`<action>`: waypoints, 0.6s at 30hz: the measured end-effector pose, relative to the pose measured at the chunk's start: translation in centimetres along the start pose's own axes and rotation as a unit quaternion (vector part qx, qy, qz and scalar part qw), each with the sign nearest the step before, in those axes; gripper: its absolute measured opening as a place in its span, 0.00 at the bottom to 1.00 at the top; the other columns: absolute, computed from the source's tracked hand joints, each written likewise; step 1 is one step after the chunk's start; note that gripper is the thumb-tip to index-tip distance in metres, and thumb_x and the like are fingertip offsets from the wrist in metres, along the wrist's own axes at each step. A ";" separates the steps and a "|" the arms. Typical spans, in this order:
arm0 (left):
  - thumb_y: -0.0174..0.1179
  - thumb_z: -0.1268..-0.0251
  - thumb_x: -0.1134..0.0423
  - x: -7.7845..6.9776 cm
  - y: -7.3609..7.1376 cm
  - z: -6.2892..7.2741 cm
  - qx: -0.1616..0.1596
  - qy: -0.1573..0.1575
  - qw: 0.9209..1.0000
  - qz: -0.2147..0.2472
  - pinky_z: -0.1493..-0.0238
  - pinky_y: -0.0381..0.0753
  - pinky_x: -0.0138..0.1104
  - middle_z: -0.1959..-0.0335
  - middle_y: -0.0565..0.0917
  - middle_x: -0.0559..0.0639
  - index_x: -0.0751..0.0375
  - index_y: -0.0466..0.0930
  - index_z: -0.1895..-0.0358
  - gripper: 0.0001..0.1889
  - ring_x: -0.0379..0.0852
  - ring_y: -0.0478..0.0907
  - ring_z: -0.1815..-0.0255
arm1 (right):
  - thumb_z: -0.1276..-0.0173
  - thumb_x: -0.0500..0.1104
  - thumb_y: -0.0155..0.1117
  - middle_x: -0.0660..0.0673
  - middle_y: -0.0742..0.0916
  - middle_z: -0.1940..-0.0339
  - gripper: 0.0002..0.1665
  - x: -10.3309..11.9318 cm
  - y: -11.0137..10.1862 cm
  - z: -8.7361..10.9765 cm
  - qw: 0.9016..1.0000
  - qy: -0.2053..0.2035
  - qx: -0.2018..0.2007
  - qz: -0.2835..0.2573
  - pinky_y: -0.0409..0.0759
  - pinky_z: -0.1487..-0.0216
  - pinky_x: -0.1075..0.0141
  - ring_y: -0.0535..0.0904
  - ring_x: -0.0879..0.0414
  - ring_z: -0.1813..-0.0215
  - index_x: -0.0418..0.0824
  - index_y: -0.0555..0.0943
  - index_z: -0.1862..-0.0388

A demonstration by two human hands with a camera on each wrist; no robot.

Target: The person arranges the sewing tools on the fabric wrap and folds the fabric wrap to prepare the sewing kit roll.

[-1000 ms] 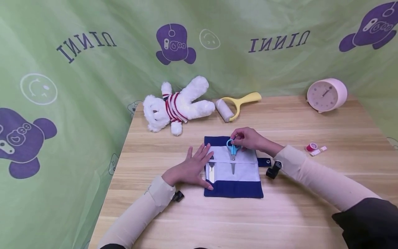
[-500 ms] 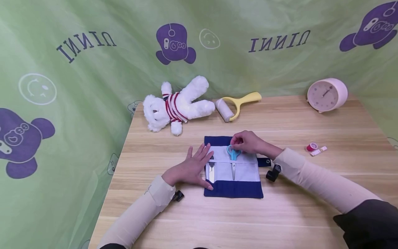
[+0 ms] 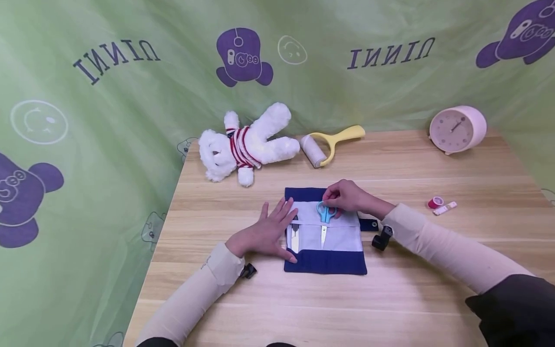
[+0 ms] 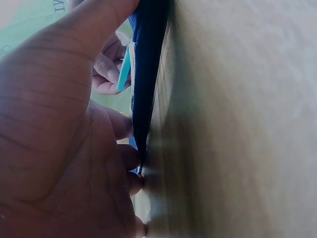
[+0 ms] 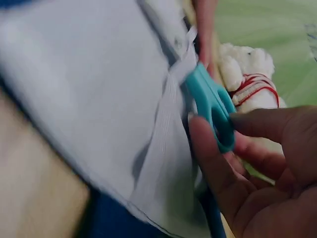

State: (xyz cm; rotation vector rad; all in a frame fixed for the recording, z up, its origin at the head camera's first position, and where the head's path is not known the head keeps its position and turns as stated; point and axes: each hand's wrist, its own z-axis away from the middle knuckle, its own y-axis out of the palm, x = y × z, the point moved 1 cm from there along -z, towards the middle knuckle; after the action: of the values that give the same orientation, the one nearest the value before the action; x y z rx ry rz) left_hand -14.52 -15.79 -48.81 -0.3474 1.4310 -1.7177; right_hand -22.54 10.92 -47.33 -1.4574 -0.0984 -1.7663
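Note:
A navy fabric pouch lies unfolded on the table, its white lining facing up. My right hand pinches the light-blue handles of small scissors between thumb and fingers. The blades point toward me, and the white elastic band crosses over them. Spread over the pouch's left edge, my left hand presses it down with straight fingers, thumb at the near-left corner. Beside those fingers a slim tool with a dark upper end and pale lower part sits under the same band.
A snap strap sticks out at the pouch's right. Farther right lie a red thread spool and a small pale strip. Along the back are a white teddy bear, a yellow-handled lint roller and a pink clock.
My right hand has moved slightly toward me, sliding the scissors farther down so the band now crosses their blades. The left hand stays in place on the pouch.

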 end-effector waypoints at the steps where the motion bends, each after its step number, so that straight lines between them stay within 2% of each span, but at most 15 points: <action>1: 0.64 0.54 0.23 0.0 0.0 0.0 0.000 -0.001 1.000 -0.002 0.24 0.26 0.67 0.17 0.27 0.57 0.58 0.35 0.18 0.69 0.58 0.23 0.16 | 0.31 0.34 0.66 0.40 0.87 0.78 0.06 0.0 0.0 0.0 1.000 -0.004 0.005 0.002 0.87 0.72 0.59 0.84 0.57 0.77 0.30 0.83 0.63; 5: 0.64 0.54 0.22 0.0 0.0 0.0 -0.003 0.001 1.000 -0.003 0.24 0.26 0.67 0.17 0.27 0.57 0.58 0.36 0.18 0.69 0.58 0.23 0.16 | 0.32 0.35 0.66 0.39 0.87 0.79 0.06 0.2 -0.2 0.1 1.000 -0.023 0.006 0.020 0.86 0.73 0.59 0.84 0.57 0.77 0.31 0.84 0.64; 9: 0.64 0.54 0.22 0.0 0.1 0.0 -0.003 0.002 1.000 -0.003 0.24 0.26 0.67 0.17 0.27 0.57 0.58 0.36 0.18 0.69 0.58 0.23 0.16 | 0.32 0.35 0.67 0.39 0.87 0.78 0.06 -0.1 -0.4 0.1 1.000 -0.026 -0.001 0.010 0.86 0.73 0.60 0.83 0.57 0.77 0.31 0.84 0.63; 14: 0.63 0.54 0.22 0.1 0.2 0.0 0.002 -0.001 1.000 -0.006 0.24 0.26 0.67 0.17 0.26 0.57 0.57 0.35 0.18 0.70 0.58 0.23 0.16 | 0.32 0.35 0.67 0.39 0.87 0.76 0.07 -0.7 -0.2 0.0 1.000 -0.020 0.019 -0.006 0.86 0.72 0.61 0.83 0.57 0.75 0.30 0.84 0.62; 18: 0.63 0.54 0.21 0.2 0.2 -0.1 0.001 0.001 1.000 -0.011 0.24 0.26 0.67 0.17 0.26 0.57 0.57 0.35 0.18 0.70 0.58 0.23 0.16 | 0.32 0.36 0.68 0.38 0.88 0.75 0.07 -0.8 -0.5 -0.2 0.999 -0.037 0.024 0.002 0.85 0.73 0.62 0.84 0.57 0.75 0.31 0.84 0.62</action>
State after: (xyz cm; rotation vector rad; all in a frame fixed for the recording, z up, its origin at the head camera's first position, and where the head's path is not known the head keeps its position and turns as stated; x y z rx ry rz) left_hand -14.63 -15.89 -49.04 -0.3616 1.4312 -1.7380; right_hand -23.04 11.61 -47.84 -1.4868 -0.1751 -1.6959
